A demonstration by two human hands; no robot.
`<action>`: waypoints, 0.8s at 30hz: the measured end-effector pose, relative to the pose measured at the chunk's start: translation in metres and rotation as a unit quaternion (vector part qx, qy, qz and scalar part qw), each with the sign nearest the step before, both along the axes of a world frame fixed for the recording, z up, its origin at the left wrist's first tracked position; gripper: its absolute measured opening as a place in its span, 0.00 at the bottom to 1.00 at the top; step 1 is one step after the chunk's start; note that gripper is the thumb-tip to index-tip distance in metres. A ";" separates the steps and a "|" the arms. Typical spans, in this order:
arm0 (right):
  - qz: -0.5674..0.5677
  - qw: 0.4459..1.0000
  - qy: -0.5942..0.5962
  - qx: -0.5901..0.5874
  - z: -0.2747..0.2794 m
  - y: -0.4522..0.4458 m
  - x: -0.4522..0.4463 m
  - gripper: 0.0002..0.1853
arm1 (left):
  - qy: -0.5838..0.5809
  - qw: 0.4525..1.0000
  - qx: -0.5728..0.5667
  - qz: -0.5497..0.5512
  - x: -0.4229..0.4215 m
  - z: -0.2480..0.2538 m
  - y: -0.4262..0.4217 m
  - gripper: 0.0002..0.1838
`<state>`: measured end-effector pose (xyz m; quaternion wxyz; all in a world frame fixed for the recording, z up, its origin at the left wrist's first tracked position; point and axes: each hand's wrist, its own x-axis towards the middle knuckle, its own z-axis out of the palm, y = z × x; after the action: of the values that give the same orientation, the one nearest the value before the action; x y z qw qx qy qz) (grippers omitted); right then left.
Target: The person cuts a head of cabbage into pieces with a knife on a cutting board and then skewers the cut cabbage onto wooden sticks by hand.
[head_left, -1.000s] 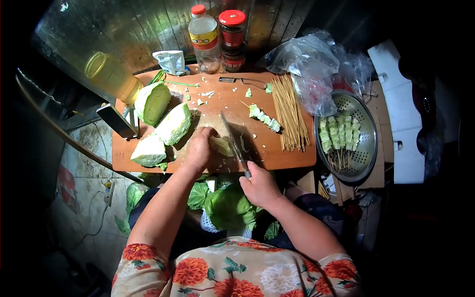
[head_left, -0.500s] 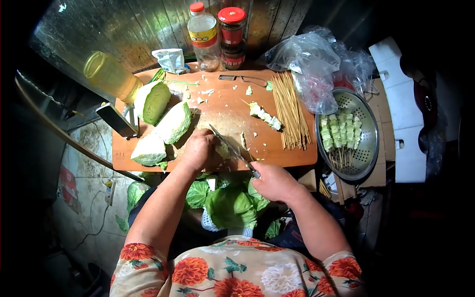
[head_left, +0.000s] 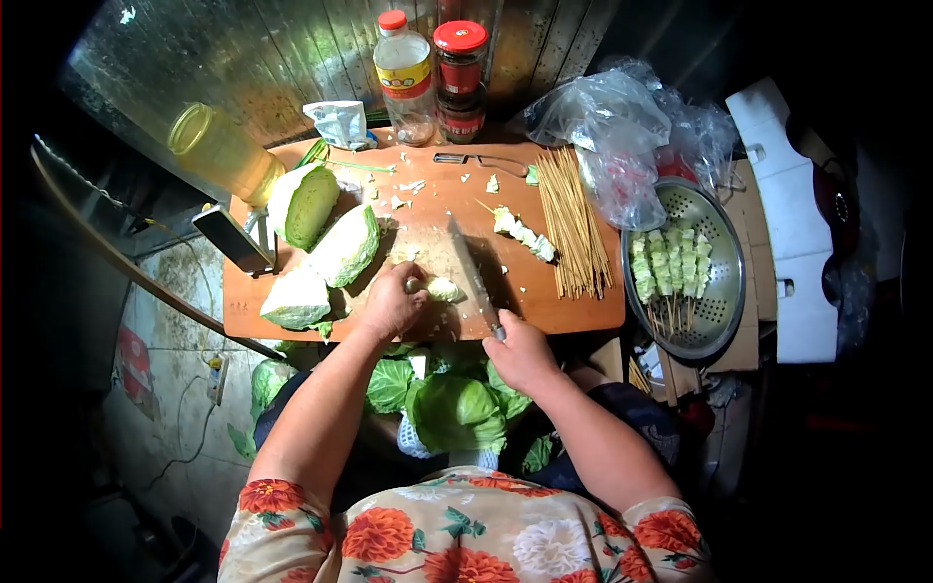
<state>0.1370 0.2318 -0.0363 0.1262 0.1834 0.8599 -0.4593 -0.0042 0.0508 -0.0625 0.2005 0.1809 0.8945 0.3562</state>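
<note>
Because the cut cabbage [head_left: 446,290] at the centre of the frame lies between the person's left hand [head_left: 397,303] and the knife [head_left: 469,264], the likeliest mishap is a nicked fingertip. The left fingers are bent and narrow, with pale bits right at their tips; whether they grip any cannot be told. The right hand [head_left: 520,355] has its fingers wrapped round the handle near the lower edge of the bench [head_left: 573,313], and the blade slants toward the upper left, apart from the left fingers. If a rounded bit rolled under the edge, the blade could skid sideways toward them; damp leaf would probably make such a slip easier. The bits are small, so they leave little room for a safe hold. A wide stroke to the right could catch the loaded skewer [head_left: 525,235] or nudge the bare sticks [head_left: 571,223], right of centre. With the handle so near the bench's lower edge, a sweep downward could also drop bits off it. At centre left, the three wedges [head_left: 345,248] sit close to the phone [head_left: 233,239], so one that rolled might knock it over.
</note>
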 end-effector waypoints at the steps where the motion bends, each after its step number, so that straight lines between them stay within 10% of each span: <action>1: -0.016 1.000 -0.022 -0.001 0.011 -0.001 -0.001 0.17 | 0.004 0.999 0.007 0.036 0.004 -0.001 0.002 0.13; 24: 0.052 0.998 -0.036 -0.012 0.057 -0.017 0.014 0.21 | -0.022 0.995 0.021 0.100 0.016 -0.018 0.013 0.09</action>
<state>0.1514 0.2152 0.0203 0.1832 0.1536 0.8577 -0.4551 0.0118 0.0641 -0.0809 0.1798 0.0871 0.8960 0.3966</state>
